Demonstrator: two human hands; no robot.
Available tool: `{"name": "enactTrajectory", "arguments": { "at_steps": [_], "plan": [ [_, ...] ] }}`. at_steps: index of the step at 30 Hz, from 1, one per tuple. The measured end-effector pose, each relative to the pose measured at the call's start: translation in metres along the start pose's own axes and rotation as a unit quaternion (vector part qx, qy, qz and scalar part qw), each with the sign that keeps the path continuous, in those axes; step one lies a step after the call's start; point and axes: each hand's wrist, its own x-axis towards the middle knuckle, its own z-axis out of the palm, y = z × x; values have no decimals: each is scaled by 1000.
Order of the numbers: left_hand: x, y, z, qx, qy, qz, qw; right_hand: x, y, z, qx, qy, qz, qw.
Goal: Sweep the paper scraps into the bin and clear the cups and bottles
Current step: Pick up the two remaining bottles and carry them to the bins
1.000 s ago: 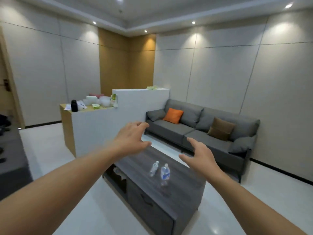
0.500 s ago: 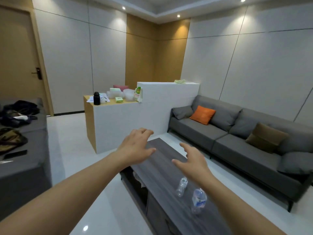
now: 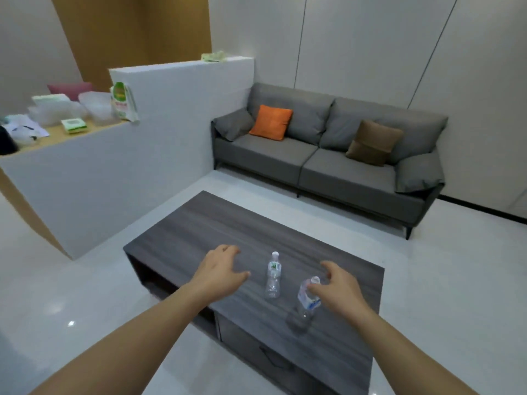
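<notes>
1. No readable writing: green-and-white label on the left bottle [image 3: 273, 276] and blue-and-white label on the right bottle [image 3: 306, 302], both too blurred to make out; same for the green-and-yellow bag [image 3: 122, 101] at upper left.
2. Both bottles clear plastic, white-capped, apparently empty, upright on the coffee table [image 3: 199, 223] at lower centre of the frame, near each other but apart.
3. Left hand [image 3: 219, 273] over the table left of the green-labelled bottle, fingers loosely spread, holding nothing.
4. Right hand [image 3: 338, 289] spread wide just right of the blue-labelled bottle, thumb tip by its cap; contact unclear, nothing gripped.
5. Dark grey wood-grain tabletop, open shelf and drawers beneath.
6. Glossy white floor; grey sofa [image 3: 328, 163] at centre right with orange cushion [image 3: 271, 122] and brown cushion [image 3: 373, 142]; white partition counter [image 3: 114, 166] at left carrying plastic containers.
</notes>
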Motion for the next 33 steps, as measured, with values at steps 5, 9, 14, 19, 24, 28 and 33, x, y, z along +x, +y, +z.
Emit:
{"name": "enactTrajectory", "arguments": {
  "at_steps": [5, 9, 14, 19, 24, 28, 33],
  "plan": [
    [97, -9, 68, 17, -83, -17, 996, 96, 65, 24, 7, -11, 100, 995],
    [149, -17, 120, 5, -138, -94, 986, 169, 112, 53, 25, -33, 160, 986],
    [191, -26, 171, 27, -201, -141, 969, 242, 145, 99, 4, -67, 161, 985],
    [222, -39, 194, 29, -257, -154, 954, 256, 158, 137, 55, -56, 200, 977],
    [271, -60, 227, 11, -279, -156, 948, 255, 157, 164, 70, 52, 221, 971],
    [302, -72, 282, -64, -298, -210, 929, 255, 155, 185, 90, 122, 246, 957],
    [331, -82, 342, -108, -313, -284, 900, 246, 156, 212, 148, 212, 302, 918]
  ]
}}
